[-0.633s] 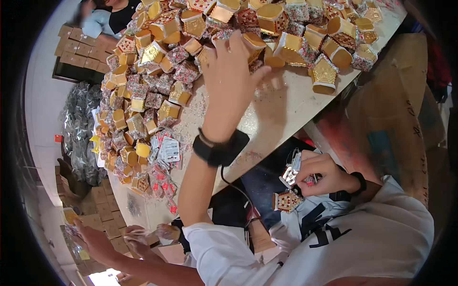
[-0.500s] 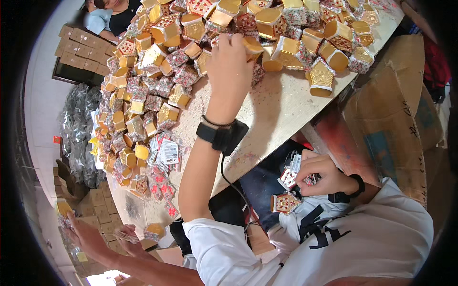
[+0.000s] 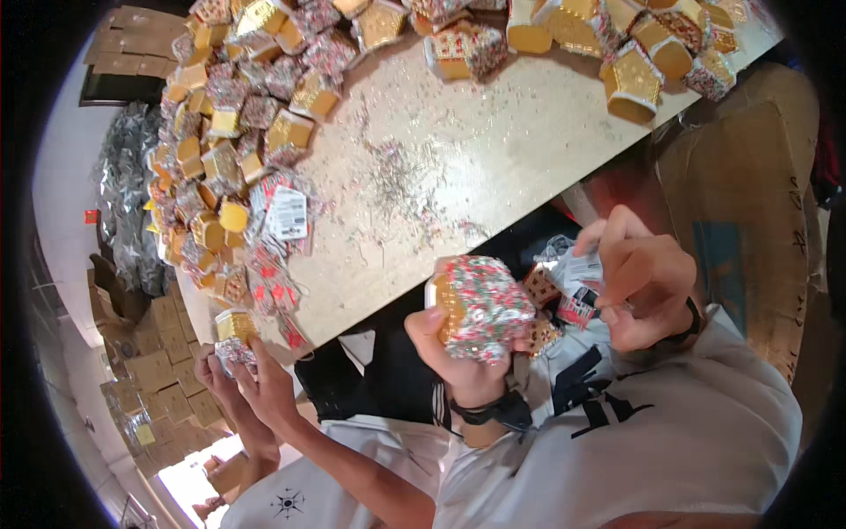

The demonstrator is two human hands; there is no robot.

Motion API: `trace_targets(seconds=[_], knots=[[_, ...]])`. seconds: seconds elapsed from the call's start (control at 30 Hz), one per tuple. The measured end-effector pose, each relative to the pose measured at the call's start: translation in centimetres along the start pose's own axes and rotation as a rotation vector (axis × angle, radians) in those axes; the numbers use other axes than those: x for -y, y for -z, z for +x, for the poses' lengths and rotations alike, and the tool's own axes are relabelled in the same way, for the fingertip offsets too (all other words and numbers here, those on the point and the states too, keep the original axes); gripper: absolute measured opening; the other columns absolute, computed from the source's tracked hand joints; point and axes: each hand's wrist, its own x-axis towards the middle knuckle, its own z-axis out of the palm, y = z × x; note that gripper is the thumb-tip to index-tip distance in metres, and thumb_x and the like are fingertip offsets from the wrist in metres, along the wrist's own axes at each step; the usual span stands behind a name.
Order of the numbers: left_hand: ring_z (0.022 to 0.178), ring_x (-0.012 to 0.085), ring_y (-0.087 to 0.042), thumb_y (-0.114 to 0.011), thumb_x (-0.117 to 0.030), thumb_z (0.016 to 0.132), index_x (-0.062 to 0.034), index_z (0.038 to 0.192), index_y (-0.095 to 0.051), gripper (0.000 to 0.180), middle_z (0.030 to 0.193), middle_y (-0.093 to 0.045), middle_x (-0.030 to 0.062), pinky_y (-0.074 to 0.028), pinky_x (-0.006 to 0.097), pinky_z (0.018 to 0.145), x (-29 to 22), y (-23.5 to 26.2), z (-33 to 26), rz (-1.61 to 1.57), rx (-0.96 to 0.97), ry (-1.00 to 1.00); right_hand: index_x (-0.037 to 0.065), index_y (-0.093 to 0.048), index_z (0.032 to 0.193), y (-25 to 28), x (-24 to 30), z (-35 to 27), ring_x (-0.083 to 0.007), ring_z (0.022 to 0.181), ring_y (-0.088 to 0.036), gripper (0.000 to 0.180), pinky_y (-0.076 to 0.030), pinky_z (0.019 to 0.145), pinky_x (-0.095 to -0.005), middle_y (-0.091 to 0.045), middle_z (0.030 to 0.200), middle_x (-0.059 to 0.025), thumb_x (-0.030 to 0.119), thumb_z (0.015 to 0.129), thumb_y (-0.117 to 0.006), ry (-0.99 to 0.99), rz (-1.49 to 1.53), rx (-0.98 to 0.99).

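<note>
Brown cartons (image 3: 167, 370) are stacked at the left side of the room, and near them hang silver bundles (image 3: 132, 203). One big carton (image 3: 749, 176) stands at the right. Between these is a pale table (image 3: 502, 132), whose bare middle is scattered with glitter (image 3: 397, 181). Many small houses, gold with sprinkled roofs, lie in a pile (image 3: 227, 85) along its far and left sides. One patterned house (image 3: 463, 53) lies a little apart from this pile. Near the left edge are white tags (image 3: 287, 213) and, just beside them, red tags (image 3: 271, 284).

In front of the table, the left hand (image 3: 471, 375) grasps a sprinkled house (image 3: 489, 309), with the thumb on its gold side. This house is tilted, its roof toward the camera, and it is slightly blurred. The right hand (image 3: 648, 273) has bent fingers and pinches some hang tags (image 3: 579, 269) with thin clear loops. Between the two hands there is a brown house (image 3: 540, 286), partly hidden; I cannot tell what supports it.

At the lower left, a co-worker's hand (image 3: 269, 388) holds another house (image 3: 234, 328), gold above and sprinkled below.
</note>
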Motion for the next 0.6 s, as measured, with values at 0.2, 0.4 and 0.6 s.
trace_targets(seconds=[0.2, 0.4, 0.6], knots=[[0.057, 0.0283, -0.064, -0.048, -0.041, 0.08, -0.0037, 0.11, -0.046, 0.047, 0.091, -0.062, 0.02, -0.051, 0.033, 0.037, 0.1, 1.5, -1.9, 0.17, -0.221, 0.089, 0.003, -0.055, 0.072, -3.1, 0.5, 1.3, -0.0341, 0.087, -0.068, 0.014, -0.055, 0.077, -0.0417, -0.054, 0.069, -0.0079, -0.005, 0.067, -0.066, 0.126, -0.277, 0.118], [0.057, 0.0279, -0.064, -0.048, -0.041, 0.08, -0.003, 0.104, -0.045, 0.045, 0.093, -0.063, 0.0213, -0.052, 0.033, 0.038, -0.4, 2.3, -1.8, 0.227, -0.241, 0.158, 0.001, -0.052, 0.075, -4.4, 0.2, 0.5, -0.0322, 0.085, -0.068, 0.014, -0.054, 0.064, -0.0356, -0.054, 0.071, -0.0114, -0.005, 0.073, -0.064, 0.112, -0.247, 0.165], [0.058, 0.0265, -0.063, -0.048, -0.041, 0.079, -0.0029, 0.101, -0.046, 0.044, 0.09, -0.062, 0.0189, -0.053, 0.033, 0.038, -0.3, 2.7, -2.1, 0.229, -0.244, 0.167, -0.001, -0.057, 0.076, -4.4, -0.3, 0.5, -0.0326, 0.083, -0.07, 0.007, -0.058, 0.074, -0.0439, -0.046, 0.057, -0.0057, -0.002, 0.078, -0.064, 0.138, -0.259, 0.17]])
